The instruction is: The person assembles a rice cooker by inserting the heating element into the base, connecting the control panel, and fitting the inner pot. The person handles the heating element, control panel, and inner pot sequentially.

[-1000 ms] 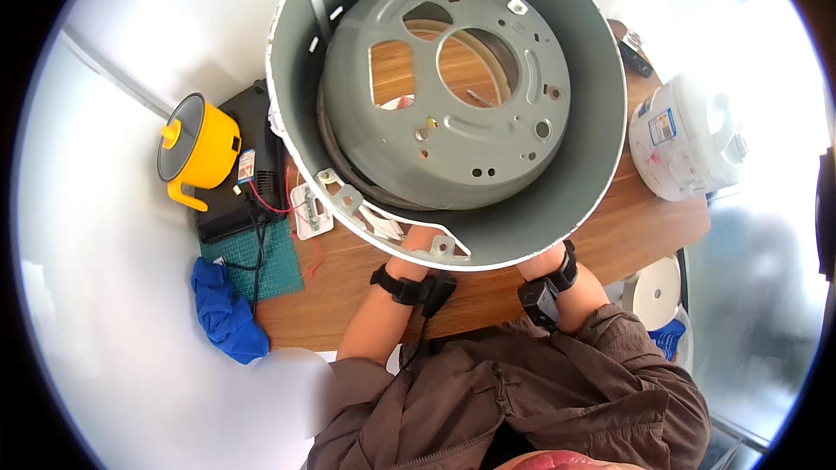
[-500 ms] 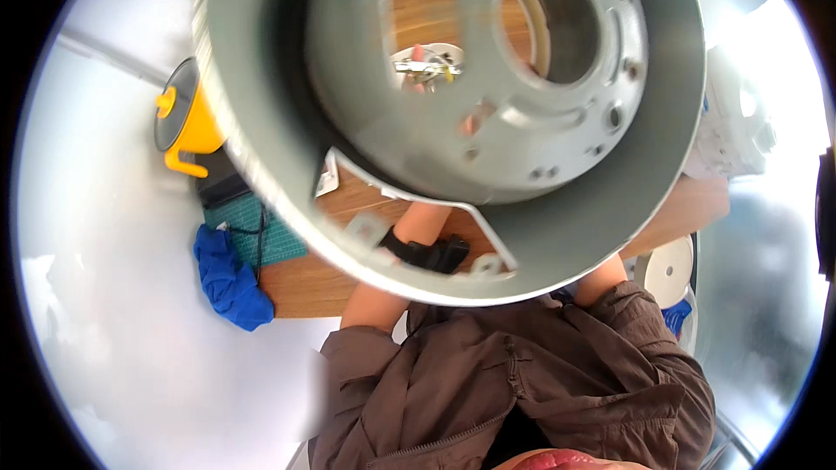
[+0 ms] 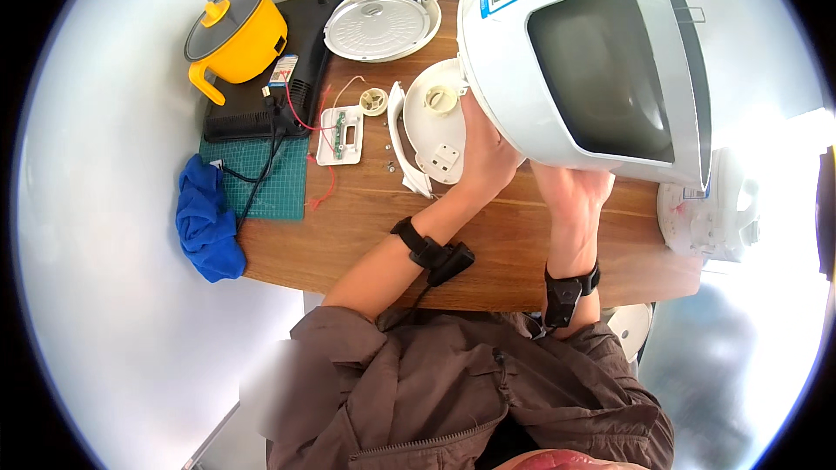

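A pale rice cooker housing, tipped on its side with a large cut-out in its wall, is held up over the right part of the table. My left hand grips it at the left lower rim; the fingertips are hidden behind the shell. Underneath its lower side my right hand supports it, fingers mostly covered by the housing. Left of my left hand lie a round white base plate with a cream ring on it and a curved white strip.
A white panel with a green circuit board and wires lies on the wooden table. Behind is a round lid. At left are a yellow pot, black device, green mat and blue cloth. A white appliance stands right.
The housing has swung away from close in front of me toward the upper right, and its outer side now shows instead of its inside. Both hands moved with it.
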`<state>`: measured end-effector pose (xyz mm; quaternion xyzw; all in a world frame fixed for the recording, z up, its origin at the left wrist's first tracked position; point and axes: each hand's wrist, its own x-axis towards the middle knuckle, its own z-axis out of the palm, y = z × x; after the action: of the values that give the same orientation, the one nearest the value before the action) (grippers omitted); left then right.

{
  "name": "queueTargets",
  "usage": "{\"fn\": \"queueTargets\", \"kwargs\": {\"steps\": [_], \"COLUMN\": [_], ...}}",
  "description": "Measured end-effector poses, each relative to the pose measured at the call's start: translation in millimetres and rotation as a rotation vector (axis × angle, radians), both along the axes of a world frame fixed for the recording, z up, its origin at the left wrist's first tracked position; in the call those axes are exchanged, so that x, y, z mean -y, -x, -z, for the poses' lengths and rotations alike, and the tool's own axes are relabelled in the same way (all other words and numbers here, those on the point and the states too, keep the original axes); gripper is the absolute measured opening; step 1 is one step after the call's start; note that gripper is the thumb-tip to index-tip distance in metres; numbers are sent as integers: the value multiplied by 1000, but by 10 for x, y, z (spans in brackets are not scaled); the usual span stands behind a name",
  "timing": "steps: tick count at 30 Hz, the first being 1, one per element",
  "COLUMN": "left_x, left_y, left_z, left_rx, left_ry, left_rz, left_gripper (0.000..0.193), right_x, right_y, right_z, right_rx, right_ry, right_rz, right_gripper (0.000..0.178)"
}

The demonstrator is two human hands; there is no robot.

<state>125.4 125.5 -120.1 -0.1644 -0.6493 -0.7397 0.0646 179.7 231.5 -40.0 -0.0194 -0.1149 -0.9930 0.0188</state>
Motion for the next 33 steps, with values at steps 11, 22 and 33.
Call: {"fn": "queueTargets", "kwargs": {"steps": [11, 22, 33], "left_x": [38, 89, 60], "left_y": [-29, -74, -46], "left_z": [-159, -180, -99], "left_rx": [-112, 126, 88], "left_ry": [8, -35, -59], "left_rz": [-154, -89, -132], "left_gripper": [80, 84, 88], "right_x": [-136, -389, -563], "right_y": [54, 16, 85], "right_z": [-200, -329, 22], "right_rx": [-38, 158, 127], "right_ry": [-56, -145, -157], "right_rz": [-2, 149, 156], "right_gripper": [42, 17, 35]}}
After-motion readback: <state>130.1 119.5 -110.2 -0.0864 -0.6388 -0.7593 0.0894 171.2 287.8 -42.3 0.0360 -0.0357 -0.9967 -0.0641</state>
